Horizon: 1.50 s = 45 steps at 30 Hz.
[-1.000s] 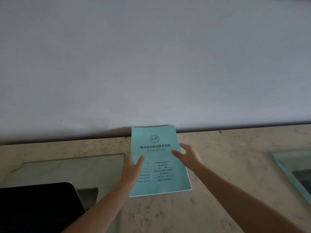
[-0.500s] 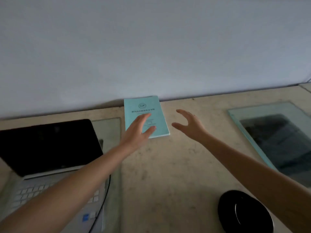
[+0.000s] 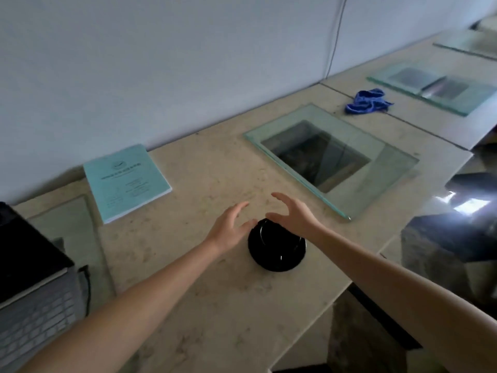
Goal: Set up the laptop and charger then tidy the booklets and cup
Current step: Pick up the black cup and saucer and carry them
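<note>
Head view, tidying: my left hand (image 3: 228, 230) and right hand (image 3: 293, 215) flank the cup (image 3: 277, 254), both spread, empty; next, grip it.

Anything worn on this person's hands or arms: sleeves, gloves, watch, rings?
Nothing worn shows. The left hand and right hand are bare, with no gloves, rings or wristbands visible. Both forearms are uncovered right to the frame edge, with no sleeve or watch in view and no markings that the dim picture lets me see.
</note>
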### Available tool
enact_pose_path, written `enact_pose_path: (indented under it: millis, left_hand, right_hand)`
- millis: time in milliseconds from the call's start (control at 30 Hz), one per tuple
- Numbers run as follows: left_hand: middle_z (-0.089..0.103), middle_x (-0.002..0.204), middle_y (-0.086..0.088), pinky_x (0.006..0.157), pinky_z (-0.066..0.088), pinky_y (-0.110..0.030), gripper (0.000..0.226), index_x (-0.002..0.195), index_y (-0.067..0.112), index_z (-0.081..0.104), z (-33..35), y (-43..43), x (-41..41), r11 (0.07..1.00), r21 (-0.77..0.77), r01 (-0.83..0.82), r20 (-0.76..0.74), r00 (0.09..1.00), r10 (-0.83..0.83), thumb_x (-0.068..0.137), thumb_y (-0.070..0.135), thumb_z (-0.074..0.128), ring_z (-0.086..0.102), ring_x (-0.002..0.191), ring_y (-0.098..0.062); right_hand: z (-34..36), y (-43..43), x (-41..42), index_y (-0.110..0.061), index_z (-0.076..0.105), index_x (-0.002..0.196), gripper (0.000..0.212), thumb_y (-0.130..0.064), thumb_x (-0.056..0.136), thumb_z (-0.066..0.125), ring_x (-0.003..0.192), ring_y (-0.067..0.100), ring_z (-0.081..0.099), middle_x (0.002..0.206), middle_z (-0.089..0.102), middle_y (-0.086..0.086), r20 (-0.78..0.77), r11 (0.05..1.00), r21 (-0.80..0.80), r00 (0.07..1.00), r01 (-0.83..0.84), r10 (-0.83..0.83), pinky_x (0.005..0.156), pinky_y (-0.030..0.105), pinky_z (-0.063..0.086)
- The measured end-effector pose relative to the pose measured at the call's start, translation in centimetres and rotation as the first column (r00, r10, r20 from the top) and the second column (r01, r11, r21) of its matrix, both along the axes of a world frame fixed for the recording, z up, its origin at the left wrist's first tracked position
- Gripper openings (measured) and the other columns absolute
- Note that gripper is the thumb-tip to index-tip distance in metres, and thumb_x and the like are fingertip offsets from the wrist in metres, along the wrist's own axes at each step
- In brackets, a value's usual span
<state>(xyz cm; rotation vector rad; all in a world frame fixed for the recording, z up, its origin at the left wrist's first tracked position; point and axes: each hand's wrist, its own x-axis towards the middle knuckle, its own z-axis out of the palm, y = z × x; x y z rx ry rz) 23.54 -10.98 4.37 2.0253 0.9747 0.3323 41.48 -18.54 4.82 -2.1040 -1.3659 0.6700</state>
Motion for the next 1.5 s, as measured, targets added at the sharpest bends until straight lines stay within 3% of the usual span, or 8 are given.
enact_pose_path:
  millis: [133, 267, 500, 633, 767, 1033, 1200, 1500]
  left_hand:
    - [0.040, 0.148, -0.007, 0.106, 0.037, -0.034, 0.061, 0.141, 0.016, 0.038, -2.1, -1.7, 2.7, 0.985, -0.175, 0.011, -0.040, 0.999, -0.018, 0.088, 0.035, 0.061, 0.042, 0.133, -0.025]
    - [0.041, 0.146, -0.015, 0.108, 0.034, -0.034, 0.056, 0.139, 0.006, 0.039, -4.2, -2.5, 3.9, 0.945, -0.312, -0.100, -0.071, 0.994, 0.082, 0.090, 0.025, 0.060, 0.042, 0.133, -0.025]
    - [0.052, 0.123, -0.003, 0.087, 0.039, -0.031, 0.040, 0.129, 0.011, 0.049, -6.6, -2.9, 3.8, 0.885, -0.397, -0.245, -0.134, 0.969, 0.208, 0.093, 0.028, 0.055, 0.049, 0.110, -0.018]
    - [0.057, 0.125, -0.009, 0.098, 0.044, -0.041, 0.033, 0.119, 0.009, 0.054, -7.3, -2.2, 4.6, 0.807, -0.493, -0.325, -0.110, 0.944, 0.313, 0.093, 0.029, 0.054, 0.053, 0.108, -0.021]
    - [0.055, 0.131, -0.012, 0.102, 0.044, -0.050, 0.043, 0.124, 0.009, 0.052, -8.2, -2.1, 5.0, 0.691, -0.609, -0.388, -0.133, 0.910, 0.393, 0.090, 0.034, 0.058, 0.052, 0.120, -0.028]
    - [0.055, 0.131, -0.010, 0.092, 0.051, -0.044, 0.050, 0.127, 0.012, 0.052, -9.0, -2.1, 5.3, 0.592, -0.699, -0.401, -0.143, 0.890, 0.433, 0.084, 0.033, 0.066, 0.054, 0.118, -0.028]
    - [0.057, 0.128, -0.011, 0.083, 0.053, -0.041, 0.044, 0.122, 0.012, 0.055, -8.8, -2.4, 4.5, 0.577, -0.713, -0.399, -0.161, 0.894, 0.419, 0.084, 0.031, 0.067, 0.055, 0.116, -0.030]
    - [0.054, 0.116, -0.004, 0.093, 0.050, -0.047, 0.022, 0.098, 0.022, 0.056, -8.6, -4.2, 0.7, 0.515, -0.744, -0.425, -0.174, 0.868, 0.465, 0.082, 0.029, 0.068, 0.055, 0.109, -0.028]
  right_hand:
    - [-2.8, -4.4, 1.4, -0.017, 0.040, 0.142, 0.067, -0.040, 0.085, 0.066, 0.132, 0.023, 0.044, 0.145, 0.047, 0.005, -0.060, 0.989, -0.073, 0.989, 0.130, -0.135, 0.105, 0.035, 0.037]
    - [-5.5, -6.9, 1.1, -0.013, 0.040, 0.140, 0.064, -0.042, 0.087, 0.062, 0.126, 0.025, 0.050, 0.139, 0.052, 0.009, -0.302, 0.934, -0.140, 0.884, 0.329, -0.356, 0.096, 0.031, 0.041]
    - [-7.4, -7.4, 0.7, -0.014, 0.055, 0.124, 0.047, -0.044, 0.088, 0.056, 0.092, 0.017, 0.057, 0.124, 0.053, 0.006, -0.495, 0.881, -0.188, 0.733, 0.434, -0.467, 0.063, 0.031, 0.051]
    - [-6.7, -6.8, 0.9, -0.025, 0.062, 0.089, 0.013, -0.037, 0.089, 0.057, 0.097, 0.019, 0.054, 0.120, 0.056, 0.008, -0.690, 0.806, -0.299, 0.468, 0.512, -0.553, 0.084, 0.045, 0.055]
    - [-7.3, -7.4, 0.5, -0.020, 0.061, 0.106, 0.021, -0.034, 0.090, 0.059, 0.099, 0.016, 0.052, 0.121, 0.054, 0.003, -0.755, 0.774, -0.405, 0.300, 0.487, -0.584, 0.079, 0.042, 0.056]
    - [-7.6, -6.8, -0.1, -0.019, 0.057, 0.120, 0.042, -0.041, 0.085, 0.065, 0.081, 0.003, 0.052, 0.105, 0.054, -0.003, -0.719, 0.780, -0.418, 0.356, 0.465, -0.597, 0.072, 0.034, 0.055]
    - [-7.5, -6.6, -0.4, -0.022, 0.055, 0.123, 0.041, -0.031, 0.085, 0.066, 0.098, 0.018, 0.053, 0.106, 0.051, -0.002, -0.695, 0.772, -0.467, 0.361, 0.432, -0.622, 0.086, 0.041, 0.052]
    - [-7.4, -7.0, -2.4, -0.026, 0.056, 0.103, 0.022, -0.023, 0.082, 0.061, 0.082, 0.009, 0.052, 0.094, 0.052, -0.009, -0.701, 0.812, -0.477, 0.412, 0.336, -0.582, 0.059, 0.028, 0.049]
